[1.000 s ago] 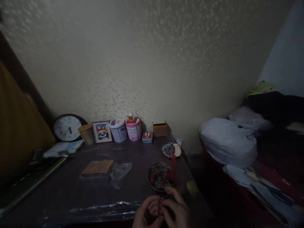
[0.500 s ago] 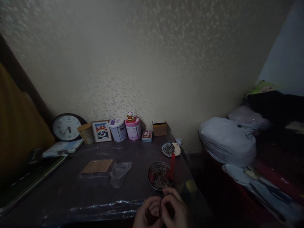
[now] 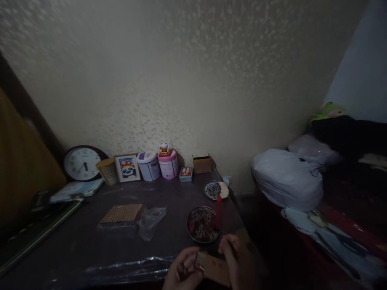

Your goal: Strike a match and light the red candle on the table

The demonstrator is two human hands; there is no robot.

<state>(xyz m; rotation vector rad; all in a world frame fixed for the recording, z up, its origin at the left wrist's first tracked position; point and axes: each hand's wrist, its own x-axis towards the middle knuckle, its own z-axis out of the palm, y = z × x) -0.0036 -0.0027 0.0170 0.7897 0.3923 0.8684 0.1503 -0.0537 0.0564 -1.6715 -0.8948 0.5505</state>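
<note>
both hands, left (image 3: 181,274) and right (image 3: 234,262), grasping a small flat box (image 3: 213,269) at the table (image 3: 90,241) edge, just before a round dish (image 3: 202,224); clock (image 3: 81,163) and tins (image 3: 159,164) along the wall.

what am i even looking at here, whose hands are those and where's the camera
The camera sits on a person's head and looks forward and down, so the two bare hands at the bottom are that person's own. The left hand and right hand together hold a small brown box. In front is a dark table with a round dish of small bits, a red stick, a second dish, a flat mat of sticks, and tins, a picture and a clock along the wall.
</note>
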